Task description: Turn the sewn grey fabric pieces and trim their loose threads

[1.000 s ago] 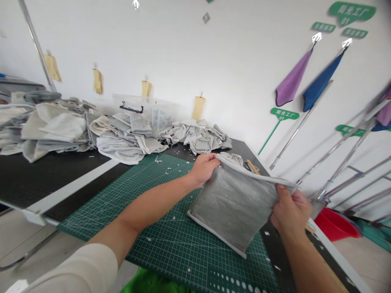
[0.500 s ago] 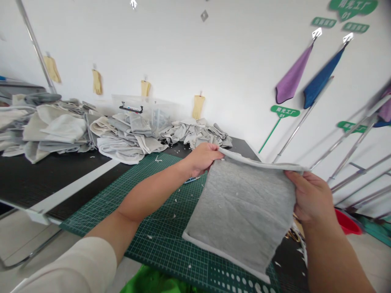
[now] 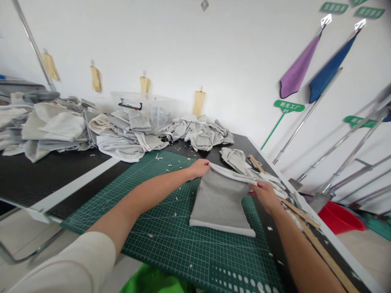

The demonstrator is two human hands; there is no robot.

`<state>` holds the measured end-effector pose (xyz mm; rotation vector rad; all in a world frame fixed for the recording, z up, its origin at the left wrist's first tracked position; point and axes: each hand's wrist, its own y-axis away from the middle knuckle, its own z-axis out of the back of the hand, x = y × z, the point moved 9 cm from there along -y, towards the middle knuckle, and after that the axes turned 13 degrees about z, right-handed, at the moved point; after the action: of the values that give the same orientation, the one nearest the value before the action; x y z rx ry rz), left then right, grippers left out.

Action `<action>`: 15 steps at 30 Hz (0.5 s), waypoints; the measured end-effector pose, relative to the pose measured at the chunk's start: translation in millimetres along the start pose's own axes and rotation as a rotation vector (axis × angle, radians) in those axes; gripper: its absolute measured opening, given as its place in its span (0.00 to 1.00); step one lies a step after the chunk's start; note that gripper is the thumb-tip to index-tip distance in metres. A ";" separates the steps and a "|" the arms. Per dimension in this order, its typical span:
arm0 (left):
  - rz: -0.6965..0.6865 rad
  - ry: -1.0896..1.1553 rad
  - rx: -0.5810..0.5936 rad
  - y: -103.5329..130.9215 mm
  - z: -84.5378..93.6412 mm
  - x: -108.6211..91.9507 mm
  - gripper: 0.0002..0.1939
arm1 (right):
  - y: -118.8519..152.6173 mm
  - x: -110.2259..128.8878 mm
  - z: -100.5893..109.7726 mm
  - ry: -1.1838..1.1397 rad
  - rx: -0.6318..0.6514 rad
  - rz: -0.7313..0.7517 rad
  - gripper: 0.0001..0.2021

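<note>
A grey cloth (image 3: 221, 201) with pale rolled edges lies partly on the green cutting mat (image 3: 159, 228), its far edge raised. My left hand (image 3: 199, 168) pinches the far left corner of that edge. At the far right corner, my right hand (image 3: 265, 195) grips the same edge with fingers closed. The near edge of the cloth rests on the mat.
Piles of grey and cream cloths (image 3: 61, 126) cover the back left of the black table. Wooden strips (image 3: 324, 252) and cloth scraps (image 3: 236, 159) lie along the right side. A red basin (image 3: 340, 217) stands beyond the table's right edge.
Both hands have lowered the cloth and moved it away from me, bringing its near edge onto the mat. The scraps and wooden strips at the right now show.
</note>
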<state>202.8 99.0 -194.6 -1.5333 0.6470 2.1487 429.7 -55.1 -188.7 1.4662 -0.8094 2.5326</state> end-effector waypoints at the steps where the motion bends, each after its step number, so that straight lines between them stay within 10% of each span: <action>1: -0.044 -0.030 -0.010 2.4 2.4 -0.8 0.09 | 3.7 -1.1 0.6 0.003 0.022 0.008 0.14; 7: -0.526 -0.456 -0.051 57.7 7.4 -26.6 0.11 | 42.0 42.3 1.0 0.198 0.215 0.402 0.12; 15: -1.027 -0.905 0.097 155.6 -19.3 -7.7 0.08 | 136.3 91.9 -29.4 0.557 0.570 0.906 0.20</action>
<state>129.1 -37.9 -172.8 -0.4652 -0.3058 1.6308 311.3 -172.3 -177.4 0.3338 -0.7891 3.8065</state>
